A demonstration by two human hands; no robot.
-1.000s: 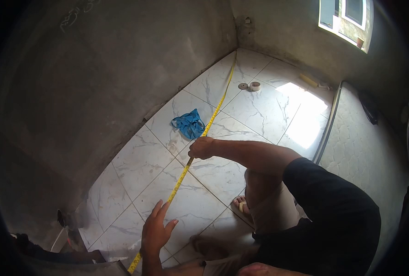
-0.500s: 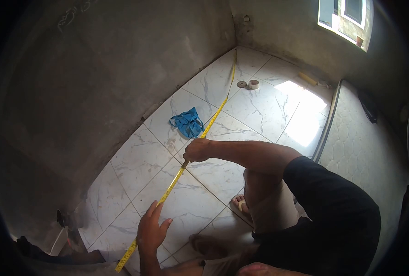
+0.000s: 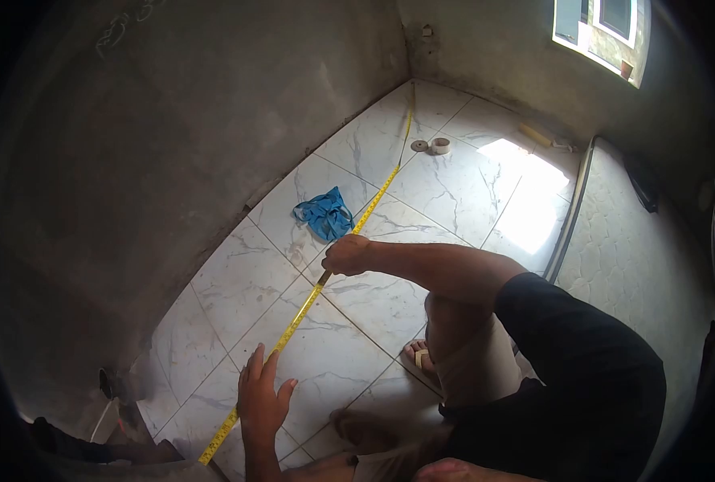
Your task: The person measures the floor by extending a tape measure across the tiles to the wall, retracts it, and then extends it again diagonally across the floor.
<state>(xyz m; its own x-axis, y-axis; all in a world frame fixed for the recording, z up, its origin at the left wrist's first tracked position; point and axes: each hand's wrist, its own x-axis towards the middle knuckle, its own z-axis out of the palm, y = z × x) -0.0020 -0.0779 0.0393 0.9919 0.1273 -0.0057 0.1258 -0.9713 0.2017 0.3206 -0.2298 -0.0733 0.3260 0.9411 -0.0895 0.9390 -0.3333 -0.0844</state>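
Observation:
A long yellow measuring tape [image 3: 297, 320] runs diagonally over the white marbled floor tiles, from the far corner to the lower left. My right hand [image 3: 347, 255] is closed around it near the middle, and a short dark stretch shows just below the fist. Lower down, my left hand [image 3: 265, 398] lies over the tape, fingers extended and thumb apart, back of the hand up. A crumpled blue cloth [image 3: 325, 214] rests on the floor just beyond my right hand, beside the tape.
Near the far corner lie a tape roll [image 3: 440, 145] and a round disc [image 3: 419, 146]. A mattress [image 3: 614, 241] leans at the right. A bare grey wall [image 3: 173, 145] borders the floor at left. A sandalled foot [image 3: 422, 355] is below my right forearm.
My left hand has moved slightly left, and the lower stretch of the tape has shifted left with it. My right hand has moved slightly left too, still closed around the tape.

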